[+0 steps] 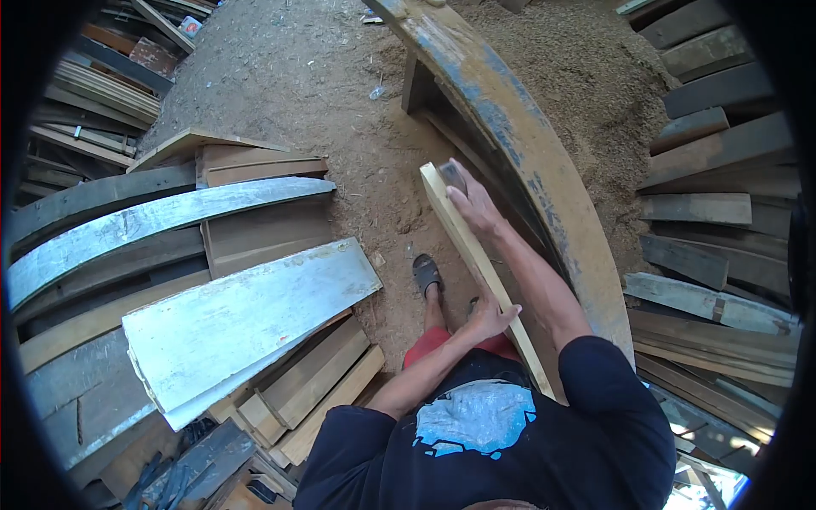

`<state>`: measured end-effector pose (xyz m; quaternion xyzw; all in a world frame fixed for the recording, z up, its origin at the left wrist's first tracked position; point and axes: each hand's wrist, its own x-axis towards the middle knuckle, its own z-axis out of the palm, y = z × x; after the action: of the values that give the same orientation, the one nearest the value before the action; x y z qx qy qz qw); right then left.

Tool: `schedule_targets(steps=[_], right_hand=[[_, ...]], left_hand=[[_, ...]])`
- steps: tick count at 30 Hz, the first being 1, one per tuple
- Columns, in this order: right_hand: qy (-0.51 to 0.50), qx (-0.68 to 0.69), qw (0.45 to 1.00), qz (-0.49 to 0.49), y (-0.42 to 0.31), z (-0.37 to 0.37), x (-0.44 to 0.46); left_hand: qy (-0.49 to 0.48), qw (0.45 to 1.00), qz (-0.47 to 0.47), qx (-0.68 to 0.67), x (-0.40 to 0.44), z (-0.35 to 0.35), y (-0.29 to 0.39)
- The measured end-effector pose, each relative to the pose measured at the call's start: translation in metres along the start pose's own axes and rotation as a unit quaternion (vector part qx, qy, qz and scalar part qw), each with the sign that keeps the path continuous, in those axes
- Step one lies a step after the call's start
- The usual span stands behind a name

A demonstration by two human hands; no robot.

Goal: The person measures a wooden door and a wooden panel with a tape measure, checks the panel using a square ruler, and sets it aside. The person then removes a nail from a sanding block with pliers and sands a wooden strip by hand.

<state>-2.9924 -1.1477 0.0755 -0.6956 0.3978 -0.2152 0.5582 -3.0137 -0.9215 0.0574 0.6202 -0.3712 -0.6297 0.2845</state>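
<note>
A long, narrow, pale wooden plank (463,229) slants away from my lap, its far end raised. My left hand (491,318) is wrapped around the plank's nearer part, thumb across the edge. Near the far end, my right hand (476,204) closes on a small dark grey block (452,176), held against the plank's side. The block's exact kind is not clear. To the right of both hands runs a long, worn bench (544,153) with flaking blue paint.
On the left, a white-painted board (246,319) lies over stacked timber, beside a curved whitish plank (170,208). More boards (705,208) line the right side. Sawdust (569,51) covers ground beyond the bench. My sandalled foot (427,274) stands on the dirt floor (280,76).
</note>
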Motion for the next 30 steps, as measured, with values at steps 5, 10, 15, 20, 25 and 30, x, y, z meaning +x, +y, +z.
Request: schedule_targets(steps=[5, 10, 15, 20, 25, 30], right_hand=[[0.006, -0.002, 1.0, 0.01, 0.005, 0.001, 0.015], [-0.017, -0.004, 0.999, 0.028, -0.001, -0.001, 0.007], [-0.036, -0.018, 0.998, 0.038, 0.001, 0.0, -0.009], [0.001, -0.053, 0.998, 0.017, -0.003, 0.026, 0.025], [-0.014, -0.032, 0.999, 0.012, -0.014, 0.032, 0.047], [-0.05, -0.078, 0.995, 0.04, -0.004, 0.017, -0.027]], left_hand=[[0.023, 0.996, 0.07, 0.039, 0.009, 0.002, -0.011], [0.056, 0.996, 0.048, -0.045, 0.074, -0.074, 0.045], [0.21, 0.97, 0.123, 0.009, 0.096, -0.093, 0.052], [0.255, 0.957, 0.132, -0.034, 0.098, -0.1, 0.033], [0.266, 0.961, 0.076, -0.016, 0.084, -0.106, 0.031], [0.167, 0.968, 0.165, 0.088, 0.094, -0.111, 0.022]])
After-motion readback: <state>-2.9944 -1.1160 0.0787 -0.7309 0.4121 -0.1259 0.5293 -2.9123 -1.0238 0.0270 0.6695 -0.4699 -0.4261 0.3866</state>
